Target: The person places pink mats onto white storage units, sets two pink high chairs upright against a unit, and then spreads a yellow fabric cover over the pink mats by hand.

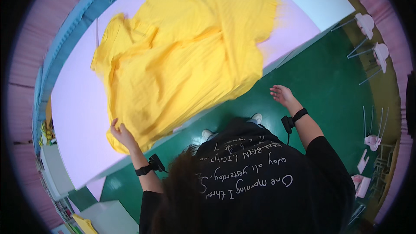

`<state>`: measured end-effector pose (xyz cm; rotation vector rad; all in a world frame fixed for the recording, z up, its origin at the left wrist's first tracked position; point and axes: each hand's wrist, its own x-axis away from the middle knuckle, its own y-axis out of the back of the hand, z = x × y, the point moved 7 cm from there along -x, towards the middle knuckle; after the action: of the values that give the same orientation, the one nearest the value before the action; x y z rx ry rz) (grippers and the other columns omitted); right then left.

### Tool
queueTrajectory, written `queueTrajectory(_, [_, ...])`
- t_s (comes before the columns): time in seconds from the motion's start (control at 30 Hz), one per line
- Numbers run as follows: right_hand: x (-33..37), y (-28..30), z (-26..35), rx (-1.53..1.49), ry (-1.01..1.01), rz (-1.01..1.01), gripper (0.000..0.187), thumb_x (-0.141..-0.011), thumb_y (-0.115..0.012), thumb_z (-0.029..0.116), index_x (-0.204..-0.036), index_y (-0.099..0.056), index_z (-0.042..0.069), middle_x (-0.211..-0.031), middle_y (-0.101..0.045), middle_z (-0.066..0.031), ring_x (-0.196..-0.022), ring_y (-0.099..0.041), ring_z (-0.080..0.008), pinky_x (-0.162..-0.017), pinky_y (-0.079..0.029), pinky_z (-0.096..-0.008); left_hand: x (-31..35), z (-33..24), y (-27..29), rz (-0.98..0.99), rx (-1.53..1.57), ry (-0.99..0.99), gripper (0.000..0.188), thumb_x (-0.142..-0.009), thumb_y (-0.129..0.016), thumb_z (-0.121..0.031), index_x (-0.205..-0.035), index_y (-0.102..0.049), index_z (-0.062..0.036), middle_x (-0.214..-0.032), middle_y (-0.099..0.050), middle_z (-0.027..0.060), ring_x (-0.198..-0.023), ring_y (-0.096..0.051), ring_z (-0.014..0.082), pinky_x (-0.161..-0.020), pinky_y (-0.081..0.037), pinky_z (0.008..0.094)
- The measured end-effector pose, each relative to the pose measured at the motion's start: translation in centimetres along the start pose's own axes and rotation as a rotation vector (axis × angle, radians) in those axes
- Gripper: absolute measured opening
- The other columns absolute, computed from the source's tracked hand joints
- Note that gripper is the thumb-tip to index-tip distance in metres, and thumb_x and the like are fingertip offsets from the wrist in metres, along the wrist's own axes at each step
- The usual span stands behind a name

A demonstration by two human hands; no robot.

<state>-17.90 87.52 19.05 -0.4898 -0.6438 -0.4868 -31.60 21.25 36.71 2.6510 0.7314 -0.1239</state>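
Observation:
A large yellow cloth (173, 65) lies rumpled across the pale tabletop (78, 117), its folds running from the left side towards the right. Its near edge reaches the table's front edge. Over the cloth's near left corner is my left hand (124, 138), fingers apart; I cannot tell whether they touch the fabric. My right hand (283, 95) is beyond the front edge, over the floor and apart from the cloth. Its fingers are loosely bent and hold nothing. Each wrist wears a black strap with a small device.
Green floor (320, 73) lies in front of the table and to its right. White stools (365, 26) with metal legs stand at the far right, others lower down. Blue and pink curtains border the left. A grey-white surface (106, 219) and a yellow item (84, 224) are at the lower left.

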Motion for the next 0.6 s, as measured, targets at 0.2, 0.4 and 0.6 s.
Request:
queueTrajectory(0.2, [-0.6, 18.8, 15.8, -0.026, 0.099, -0.031, 0.023, -0.086, -0.046, 0.02, -0.102, -0.051, 0.005, -0.096, -0.06, -0.0083, -0.079, -0.057, -0.019, -0.065, -0.044, -0.0311, 9.1, -12.8, -31.8, 0.623, 0.05, -0.293, 0.018, -0.08, -0.051, -0.006, -0.098, -0.056, -0.0071, -0.103, -0.053, 0.004, -0.101, -0.048, 0.0169, -0.081, -0.041, 0.0302])
queueTrajectory(0.4, [-2.5, 44.9, 26.2, -0.201, 0.244, -0.279, 0.02, -0.087, -0.045, 0.022, -0.099, -0.052, 0.007, -0.093, -0.062, -0.0062, -0.08, -0.058, -0.0184, -0.066, -0.043, -0.0302, 22.9, -28.2, -62.9, 0.961, -0.088, -0.613, 0.027, -0.076, -0.058, -0.016, -0.1, -0.056, -0.0058, -0.107, -0.052, 0.0128, -0.104, -0.047, 0.0277, -0.085, -0.04, 0.0375])
queueTrajectory(0.6, [-5.8, 62.7, 22.7, -0.431, 0.218, -0.269, 0.02, -0.088, -0.043, 0.025, -0.094, -0.054, 0.01, -0.09, -0.063, -0.0044, -0.08, -0.057, -0.0193, -0.069, -0.042, -0.0326, 32.2, -36.9, -90.0, 0.996, -0.381, -0.893, 0.039, -0.073, -0.06, -0.018, -0.106, -0.052, 0.0027, -0.113, -0.049, 0.0215, -0.107, -0.045, 0.0348, -0.09, -0.038, 0.039])
